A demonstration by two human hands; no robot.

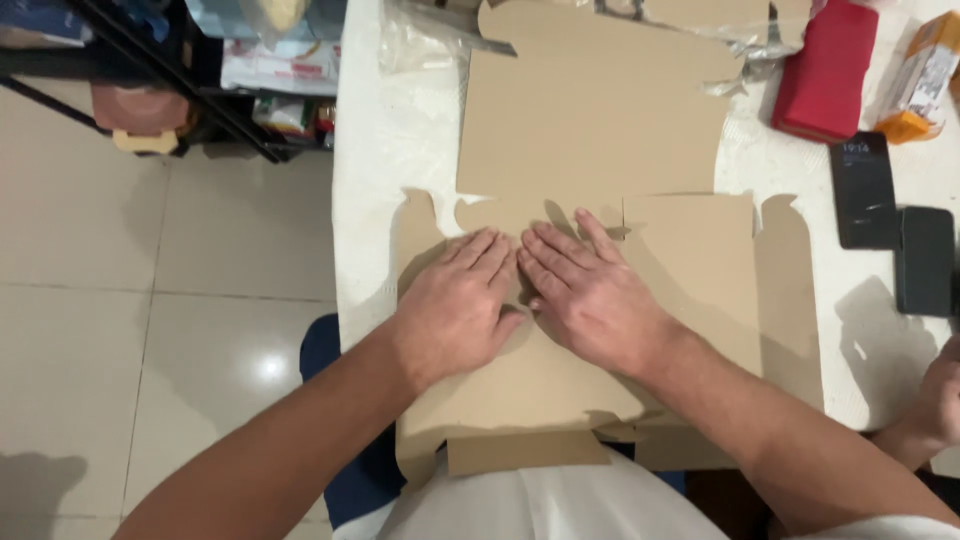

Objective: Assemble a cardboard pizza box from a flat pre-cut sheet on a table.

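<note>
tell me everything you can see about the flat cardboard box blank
The cardboard blank is plain brown, die-cut and unfolded, with creased panels and rounded side flaps. It lies flat on the white table, its near edge hanging over toward the person. The left hand and right hand press palm-down, side by side, on its middle.

Bare worktop (375, 150) runs down the left edge and a patch lies open at near right beside the flat cardboard (590, 130), while the right side is crowded by a red box (825, 70), two dark phones (863, 190) (lying side by side) and another person's hand (940, 400).
</note>
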